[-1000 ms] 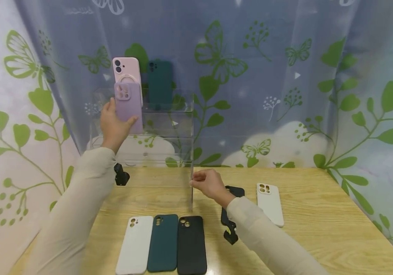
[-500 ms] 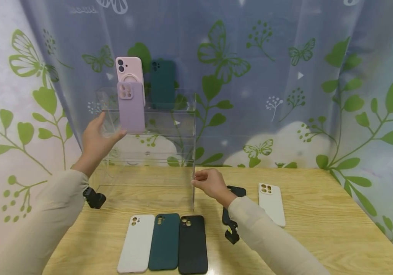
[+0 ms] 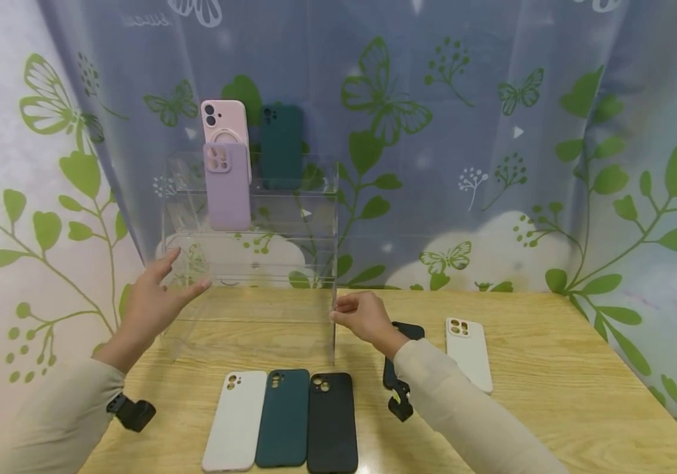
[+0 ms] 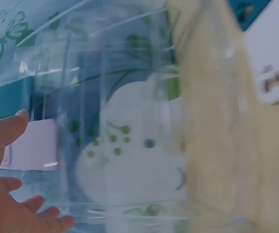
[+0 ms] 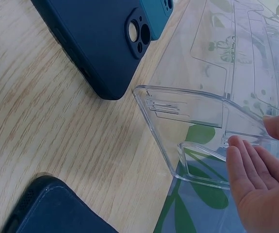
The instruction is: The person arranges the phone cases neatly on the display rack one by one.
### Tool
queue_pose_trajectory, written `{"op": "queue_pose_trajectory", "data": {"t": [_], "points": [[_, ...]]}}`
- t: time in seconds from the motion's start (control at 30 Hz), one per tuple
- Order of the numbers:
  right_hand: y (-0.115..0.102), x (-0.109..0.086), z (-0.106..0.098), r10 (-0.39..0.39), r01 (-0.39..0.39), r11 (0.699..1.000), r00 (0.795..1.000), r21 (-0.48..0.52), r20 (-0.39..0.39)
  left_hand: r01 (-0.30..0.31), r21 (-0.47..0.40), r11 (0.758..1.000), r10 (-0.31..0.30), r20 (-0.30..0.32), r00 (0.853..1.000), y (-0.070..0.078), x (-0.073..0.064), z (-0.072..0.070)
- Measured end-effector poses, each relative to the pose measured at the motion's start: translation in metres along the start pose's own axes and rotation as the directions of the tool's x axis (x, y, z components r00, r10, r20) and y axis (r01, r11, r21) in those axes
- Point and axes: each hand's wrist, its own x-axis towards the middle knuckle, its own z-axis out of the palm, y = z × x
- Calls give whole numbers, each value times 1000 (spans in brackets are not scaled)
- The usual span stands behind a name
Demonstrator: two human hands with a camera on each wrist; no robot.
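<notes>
Clear rack (image 3: 279, 266): right hand (image 3: 365, 318) pinches its side (left hand (image 3: 157, 299) spread).

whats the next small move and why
Probably lower the left hand to the white rectangular phone case lying flat on the wood-grain table: that hand holds nothing, and this is the nearest loose case. The lilac rectangular phone case stands on the clear plastic tiered rack with room to its right, and the right hand holds the rack's edge.
</notes>
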Motion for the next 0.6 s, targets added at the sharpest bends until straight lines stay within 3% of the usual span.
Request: {"op": "queue_pose_trajectory", "data": {"t": [0.13, 0.23, 0.4, 0.6], "points": [[2, 1, 0, 1, -1, 1000, 1000, 3, 6, -41, -20, 999, 41, -14, 999, -14, -24, 10], [2, 1, -2, -1, 1, 1000, 1000, -4, 15, -33, -18, 999, 33, 0, 999, -23, -43, 20], [-1, 2, -4, 9, -9, 1000, 999, -5, 31, 25, 31, 999, -28, 107, 994, -35, -67, 36], [-3, 3, -6, 17, -17, 1000, 999, -4, 46, 77, 49, 996, -86, 228, 970, -48, -81, 58]]}}
